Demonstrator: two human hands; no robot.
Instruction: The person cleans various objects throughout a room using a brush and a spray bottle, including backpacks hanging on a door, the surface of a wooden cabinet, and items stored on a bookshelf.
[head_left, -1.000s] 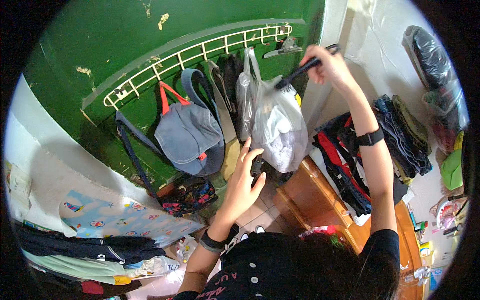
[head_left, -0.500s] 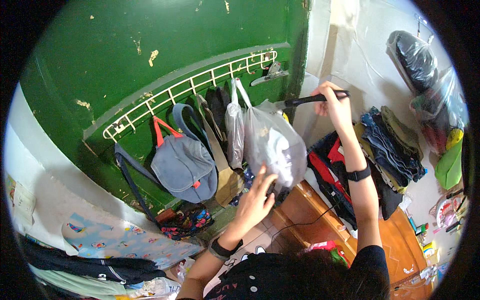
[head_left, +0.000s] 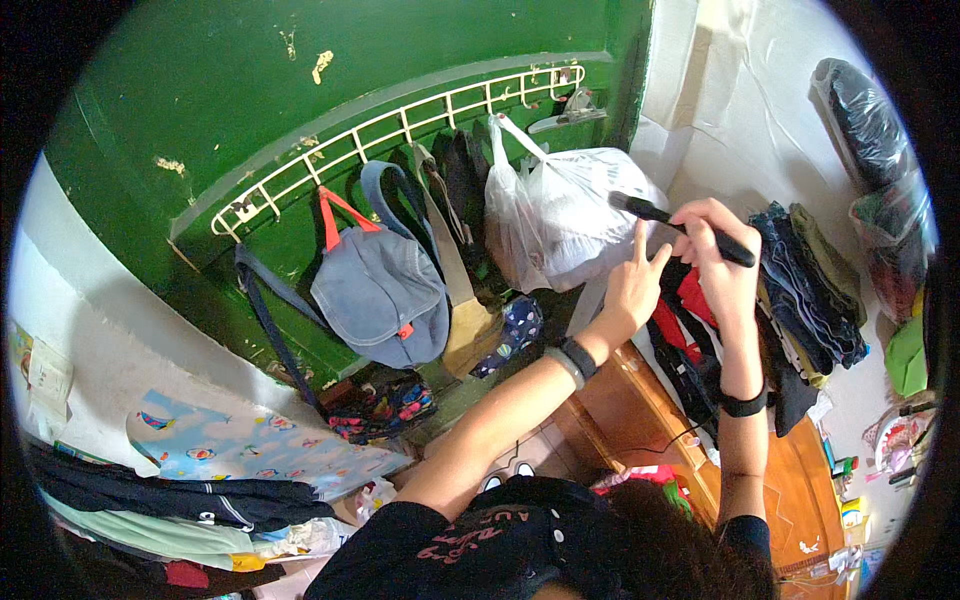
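Note:
My right hand (head_left: 716, 250) grips a black rod-shaped handle (head_left: 680, 228) held across the front of a white plastic bag (head_left: 560, 215). The bag hangs from a white wire hook rack (head_left: 400, 130) on a green door (head_left: 300, 90). My left hand (head_left: 633, 285) is raised beside the right, fingers spread and pointing up, just under the black handle and touching the bag's lower right side. A blue denim bag (head_left: 375, 290) with red straps hangs from the rack to the left. Dark straps and a tan strap (head_left: 455, 250) hang between the two bags.
Dark clothes (head_left: 800, 290) hang in a row at the right against a white wall. A wooden cabinet (head_left: 650, 420) stands below my hands. Folded clothes (head_left: 190, 500) and a patterned cloth (head_left: 230, 450) lie at the lower left. Dark plastic-wrapped bundles (head_left: 870, 110) hang at the upper right.
My left hand rose from under the white bag to beside my right hand. My right hand lowered the black handle from near the rack to in front of the bag.

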